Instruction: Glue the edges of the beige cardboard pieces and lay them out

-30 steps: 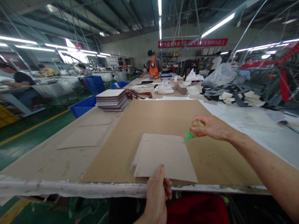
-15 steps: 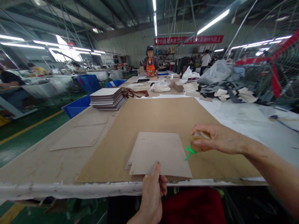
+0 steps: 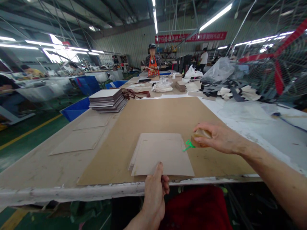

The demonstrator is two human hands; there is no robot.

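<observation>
A small stack of grey card sheets (image 3: 161,153) lies on a large brown board (image 3: 165,121) at the table's near edge. My left hand (image 3: 153,191) pinches the stack's near edge, thumb on top. My right hand (image 3: 216,138) is closed around a small tan roll (image 3: 198,136) with a green tab (image 3: 187,146) sticking out, held just beside the stack's right edge.
A pile of flat boards (image 3: 107,99) sits at the far left of the table, loose grey sheets (image 3: 79,140) lie nearer. Blue bins (image 3: 76,108) stand left of the table. Bags and scraps (image 3: 227,89) clutter the right. A person in an orange apron (image 3: 152,65) works at the far end.
My right hand with the roll moved down toward the stack's right edge, then shifted slightly back up and left. My left hand keeps its hold on the sheets.
</observation>
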